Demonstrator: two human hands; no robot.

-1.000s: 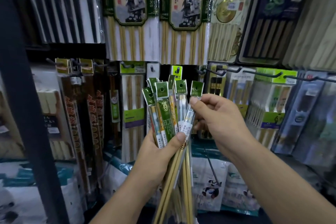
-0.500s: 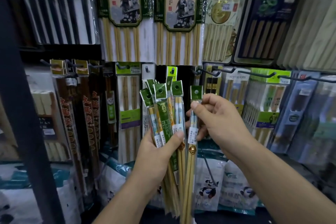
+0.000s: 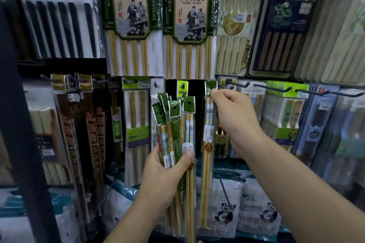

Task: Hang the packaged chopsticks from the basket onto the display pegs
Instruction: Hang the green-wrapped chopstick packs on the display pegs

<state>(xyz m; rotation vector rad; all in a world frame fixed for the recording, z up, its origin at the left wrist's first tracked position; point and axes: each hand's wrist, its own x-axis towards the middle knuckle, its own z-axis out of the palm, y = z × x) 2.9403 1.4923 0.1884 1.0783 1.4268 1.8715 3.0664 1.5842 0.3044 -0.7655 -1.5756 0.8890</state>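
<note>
My left hand (image 3: 166,179) grips a bundle of several chopstick packs (image 3: 175,124) with green header cards, held upright at centre. My right hand (image 3: 233,112) pinches a single chopstick pack (image 3: 208,144) near its green header, whose hang hole sits at the top. That header is raised level with the black display pegs (image 3: 237,85), just left of the nearest peg tip. The single pack hangs down straight, apart from the bundle. No basket is in view.
Large hot-pot chopstick packs (image 3: 130,25) fill the upper row. Dark lacquered packs (image 3: 83,134) hang at left beside a black upright post (image 3: 21,124). More pegs with green-header packs (image 3: 286,108) run to the right. Panda-printed bags (image 3: 227,213) lie below.
My right hand has pulled one pack out of the bundle and lifted it up and to the right, up to peg height. The left hand keeps holding the bundle.
</note>
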